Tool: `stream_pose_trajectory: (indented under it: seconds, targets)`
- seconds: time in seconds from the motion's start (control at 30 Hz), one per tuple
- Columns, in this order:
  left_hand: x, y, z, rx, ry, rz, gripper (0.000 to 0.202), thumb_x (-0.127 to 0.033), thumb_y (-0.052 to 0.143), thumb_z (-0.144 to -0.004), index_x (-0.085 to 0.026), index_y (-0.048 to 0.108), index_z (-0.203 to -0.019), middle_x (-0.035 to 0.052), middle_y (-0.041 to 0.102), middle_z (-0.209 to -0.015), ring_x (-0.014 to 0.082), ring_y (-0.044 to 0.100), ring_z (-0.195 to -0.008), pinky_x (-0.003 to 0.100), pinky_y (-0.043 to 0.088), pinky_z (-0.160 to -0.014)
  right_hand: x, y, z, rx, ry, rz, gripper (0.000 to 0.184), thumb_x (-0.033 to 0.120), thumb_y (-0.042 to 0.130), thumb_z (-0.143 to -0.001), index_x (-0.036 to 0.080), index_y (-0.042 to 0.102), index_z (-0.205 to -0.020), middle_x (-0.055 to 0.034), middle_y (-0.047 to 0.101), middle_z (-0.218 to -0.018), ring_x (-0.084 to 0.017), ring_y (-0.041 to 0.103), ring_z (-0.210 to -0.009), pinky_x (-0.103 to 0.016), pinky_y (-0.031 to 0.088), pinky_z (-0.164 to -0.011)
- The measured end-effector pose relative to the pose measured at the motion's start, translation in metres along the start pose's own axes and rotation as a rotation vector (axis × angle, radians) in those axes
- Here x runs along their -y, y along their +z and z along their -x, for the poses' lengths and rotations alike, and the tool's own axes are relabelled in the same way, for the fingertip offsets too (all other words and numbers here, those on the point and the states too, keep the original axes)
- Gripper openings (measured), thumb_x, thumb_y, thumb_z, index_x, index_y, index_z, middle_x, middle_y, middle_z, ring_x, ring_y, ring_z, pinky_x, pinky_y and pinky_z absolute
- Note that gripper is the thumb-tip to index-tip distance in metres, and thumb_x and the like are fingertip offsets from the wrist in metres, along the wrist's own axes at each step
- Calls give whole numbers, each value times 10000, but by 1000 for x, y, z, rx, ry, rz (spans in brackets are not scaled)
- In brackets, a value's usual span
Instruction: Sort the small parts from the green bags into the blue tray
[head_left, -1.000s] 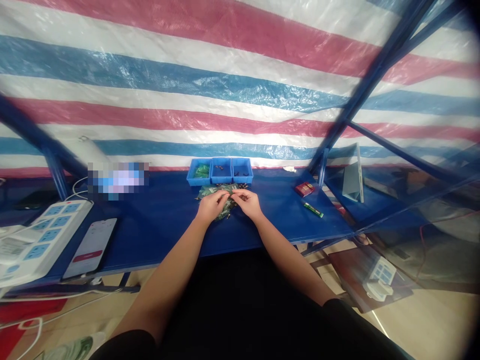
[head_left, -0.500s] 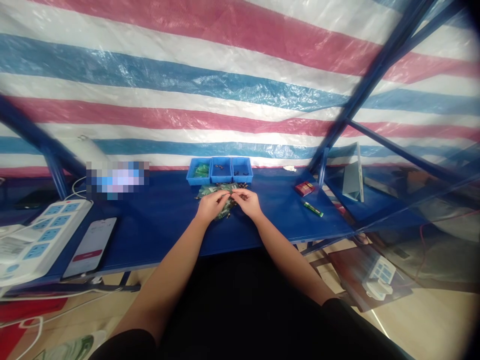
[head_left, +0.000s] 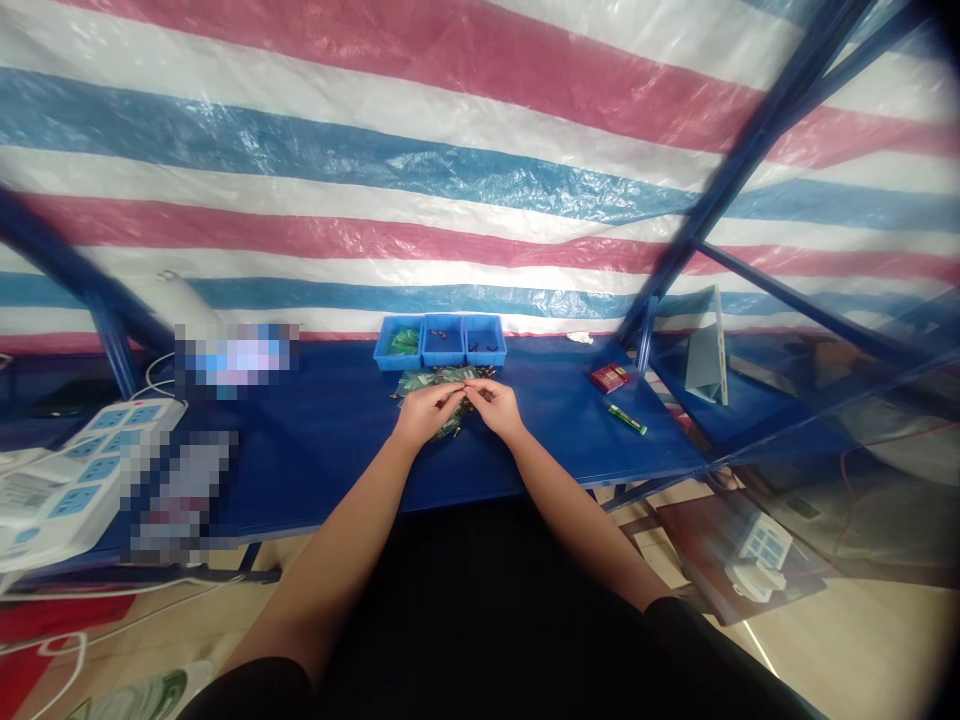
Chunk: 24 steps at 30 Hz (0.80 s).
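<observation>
My left hand (head_left: 424,410) and my right hand (head_left: 495,405) meet fingertip to fingertip over a heap of small green parts (head_left: 435,381) on the blue table (head_left: 330,440). Both hands have their fingers pinched together on a tiny piece between them; it is too small to name. Just behind the heap stand three small blue bins (head_left: 441,340) in a row, the left one with green parts in it, the others with dark bits.
A white power strip (head_left: 67,480) and a blurred flat object (head_left: 180,490) lie at the table's left end. A red box (head_left: 609,377) and a green pen-like stick (head_left: 626,419) lie to the right. A striped tarp (head_left: 450,180) hangs behind, with blue frame bars (head_left: 750,140) at right.
The hands have barely moved; the fingertips have shifted slightly closer together above the heap.
</observation>
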<state>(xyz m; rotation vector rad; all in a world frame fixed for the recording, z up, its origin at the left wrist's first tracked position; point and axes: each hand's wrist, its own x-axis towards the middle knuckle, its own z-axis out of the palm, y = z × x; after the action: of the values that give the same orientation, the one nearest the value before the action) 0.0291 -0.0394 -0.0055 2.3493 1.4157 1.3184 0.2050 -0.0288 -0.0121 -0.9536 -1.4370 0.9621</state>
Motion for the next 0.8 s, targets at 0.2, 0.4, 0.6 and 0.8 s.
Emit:
stream_pose_trajectory:
  seconds: [0.2,0.4,0.6,0.8]
  targets:
    - [2,1,0,22,94,33,321,-373,512,-955,-268,684,-1204,38,727,-1120,192,703,-953,299,557,-853,1,0,0,35,-20,-1,345,511,671,-788,204,760,-919,-57,739,-851,-180,643,-691,-306,537,-652]
    - [8,4,2,60,131,-101,338,-344,495,-966,-304,644,-1267,44,752,-1004,175,711,-861,276,552,-780,3,-2,-1,61,16,-26,383,558,682,-759,199,753,-872,-47,727,-813,-179,637,-682,-299,531,-635]
    - [9,6,1,24,116,-133,311,-365,506,-964,-293,678,-1214,40,746,-1055,192,715,-919,284,546,-818,3,-2,-2,22,41,-41,383,557,645,-797,189,752,-800,-36,699,-713,-165,615,-615,-288,501,-589]
    - [5,6,1,-44,101,-166,305,-412,584,-919,-261,705,-1154,32,763,-963,176,726,-765,258,552,-707,5,-1,-2,18,53,-69,392,555,663,-778,178,752,-838,-39,710,-733,-168,630,-647,-282,510,-607]
